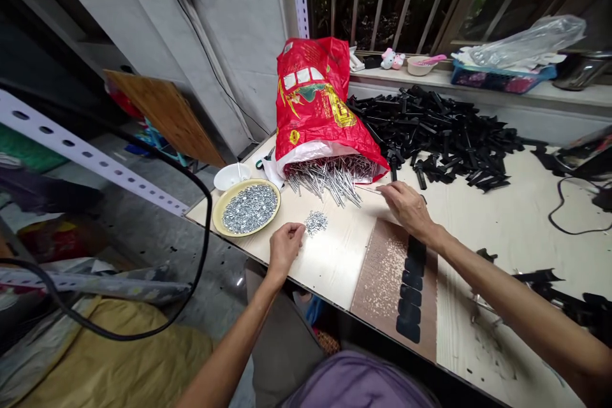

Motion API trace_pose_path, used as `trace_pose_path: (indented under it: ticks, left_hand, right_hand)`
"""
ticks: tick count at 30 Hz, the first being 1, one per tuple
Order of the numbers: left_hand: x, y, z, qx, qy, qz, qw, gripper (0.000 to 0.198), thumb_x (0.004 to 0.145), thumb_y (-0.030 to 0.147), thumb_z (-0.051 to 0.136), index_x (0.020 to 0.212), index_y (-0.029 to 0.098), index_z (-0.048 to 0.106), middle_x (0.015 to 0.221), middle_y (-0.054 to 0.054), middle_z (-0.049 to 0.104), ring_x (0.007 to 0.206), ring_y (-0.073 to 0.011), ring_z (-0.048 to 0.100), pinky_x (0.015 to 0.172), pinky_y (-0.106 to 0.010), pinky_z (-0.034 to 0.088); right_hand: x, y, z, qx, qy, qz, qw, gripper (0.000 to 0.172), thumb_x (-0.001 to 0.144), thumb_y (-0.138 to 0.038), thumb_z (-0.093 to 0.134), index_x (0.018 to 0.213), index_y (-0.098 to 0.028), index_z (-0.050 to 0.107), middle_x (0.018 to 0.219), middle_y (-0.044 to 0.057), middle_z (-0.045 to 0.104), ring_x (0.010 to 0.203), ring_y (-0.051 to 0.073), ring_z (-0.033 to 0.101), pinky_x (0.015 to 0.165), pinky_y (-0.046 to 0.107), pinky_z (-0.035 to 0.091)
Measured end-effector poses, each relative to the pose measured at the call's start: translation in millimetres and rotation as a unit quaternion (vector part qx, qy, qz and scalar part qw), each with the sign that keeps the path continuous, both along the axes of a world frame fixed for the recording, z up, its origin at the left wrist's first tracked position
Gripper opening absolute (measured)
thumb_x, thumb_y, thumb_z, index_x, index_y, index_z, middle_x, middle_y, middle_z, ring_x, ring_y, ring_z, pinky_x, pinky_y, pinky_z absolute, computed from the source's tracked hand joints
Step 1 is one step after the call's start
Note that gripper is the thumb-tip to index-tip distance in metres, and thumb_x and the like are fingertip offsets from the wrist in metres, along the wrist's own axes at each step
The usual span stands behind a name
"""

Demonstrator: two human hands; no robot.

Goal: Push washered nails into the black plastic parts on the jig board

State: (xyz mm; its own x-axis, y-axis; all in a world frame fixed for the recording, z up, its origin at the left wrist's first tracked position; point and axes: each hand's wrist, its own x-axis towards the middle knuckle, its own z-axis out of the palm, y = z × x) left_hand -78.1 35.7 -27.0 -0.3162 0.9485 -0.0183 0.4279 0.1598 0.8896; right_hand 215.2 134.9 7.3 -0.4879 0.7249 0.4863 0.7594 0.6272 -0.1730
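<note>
My left hand (285, 246) rests on the table with its fingers curled, the fingertips pinching at the edge of a small heap of tiny silver nuts (316, 222). My right hand (406, 204) reaches toward the metal rods (329, 176) spilling from a red sack (313, 105) and pinches one thin rod (371, 189) by its end. A yellow plate (218, 211) full of the same silver nuts stands left of my left hand.
A big pile of black plastic parts (442, 134) covers the back of the table. A white bowl (231, 175) sits behind the plate. A black cable (571, 204) trails at the right. A brown board with black pads (408, 293) lies near the front edge.
</note>
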Motion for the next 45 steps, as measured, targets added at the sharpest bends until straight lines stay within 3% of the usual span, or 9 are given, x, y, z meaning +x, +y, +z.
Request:
trace_pose_path:
  ticks: [3,6,10,15,27,30,33,37,45]
  left_hand:
    - [5.9,1.0,6.4,-0.038,-0.098,0.019,0.994,0.028,0.077,0.041,0.058,0.081,0.013,0.063,0.054,0.002,0.055,0.043,-0.0109,0.048,0.043,-0.022,0.038]
    - [11.5,-2.0,11.5,0.013,-0.010,0.004,1.000,0.024,0.078,0.038,0.059,0.080,0.014,0.066,0.060,-0.001,0.060,0.051,-0.0125,0.053,0.050,-0.023,0.042]
    - [21.3,-14.1,9.0,0.090,0.104,-0.136,0.981,0.019,0.083,0.029,0.056,0.090,0.018,0.071,0.082,-0.005,0.065,0.073,-0.0154,0.059,0.068,-0.026,0.044]
    - [35.6,-26.6,-3.1,0.067,0.155,-0.290,0.942,0.025,0.086,0.031,0.056,0.103,0.021,0.070,0.084,-0.005,0.059,0.075,-0.0158,0.058,0.067,-0.027,0.042]
    - [52.6,-42.0,2.7,0.083,0.251,-0.301,0.916,0.019,0.088,0.022,0.047,0.088,0.020,0.066,0.086,-0.004,0.058,0.081,-0.0166,0.056,0.068,-0.027,0.042]
    - [57.7,-42.6,3.8,0.065,0.138,-0.250,0.956,0.011,0.084,0.023,0.053,0.081,0.019,0.063,0.082,-0.004,0.061,0.078,-0.0165,0.057,0.069,-0.027,0.044]
    - [63.3,-41.8,7.9,-0.018,-0.102,-0.163,0.981,0.016,0.081,0.031,0.058,0.082,0.016,0.062,0.074,-0.003,0.062,0.063,-0.0133,0.057,0.060,-0.025,0.046]
    - [76.3,-42.0,18.9,-0.054,-0.320,-0.109,0.940,0.027,0.073,0.036,0.068,0.085,0.012,0.062,0.077,-0.004,0.065,0.061,-0.0098,0.058,0.063,-0.024,0.049]
    - [91.5,-38.4,26.6,-0.053,-0.412,-0.097,0.905,0.031,0.066,0.033,0.076,0.084,0.011,0.064,0.070,-0.002,0.065,0.063,-0.0095,0.061,0.070,-0.024,0.050]
  right_hand:
    - [-34.8,-45.9,27.2,-0.069,0.100,0.046,0.992,0.026,0.096,-0.022,0.039,0.113,-0.020,0.058,0.100,0.007,0.058,0.082,0.016,0.056,0.072,0.028,0.048]
    - [-53.9,-74.0,35.2,-0.108,0.138,0.048,0.983,0.026,0.095,-0.022,0.040,0.112,-0.019,0.060,0.097,0.006,0.058,0.080,0.014,0.058,0.072,0.027,0.049]
    - [-48.5,-83.8,27.8,-0.138,0.200,0.027,0.970,0.027,0.092,-0.019,0.044,0.112,-0.019,0.062,0.090,0.005,0.058,0.079,0.015,0.058,0.072,0.028,0.048]
    - [-33.0,-98.3,22.9,-0.162,0.222,0.018,0.961,0.026,0.091,-0.019,0.045,0.109,-0.020,0.064,0.089,0.005,0.061,0.081,0.016,0.060,0.073,0.029,0.047]
    - [-16.8,-130.4,7.3,-0.179,0.215,0.008,0.960,0.022,0.090,-0.022,0.049,0.104,-0.021,0.065,0.092,0.005,0.063,0.085,0.018,0.061,0.077,0.031,0.048]
    - [-20.6,-139.3,4.8,-0.191,0.185,0.010,0.964,0.023,0.091,-0.024,0.049,0.107,-0.022,0.065,0.093,0.005,0.062,0.083,0.017,0.060,0.076,0.030,0.048]
    - [-27.9,-148.7,4.2,-0.207,0.152,0.018,0.966,0.026,0.093,-0.024,0.046,0.113,-0.023,0.063,0.093,0.005,0.061,0.081,0.016,0.060,0.073,0.027,0.048]
    - [-36.2,-154.7,3.9,-0.203,0.120,0.007,0.972,0.028,0.094,-0.025,0.045,0.117,-0.024,0.061,0.090,0.004,0.059,0.079,0.015,0.059,0.070,0.025,0.046]
    - [-32.3,-148.5,5.7,-0.195,0.085,-0.025,0.977,0.029,0.094,-0.025,0.043,0.118,-0.025,0.060,0.088,0.004,0.058,0.076,0.014,0.058,0.068,0.024,0.045]
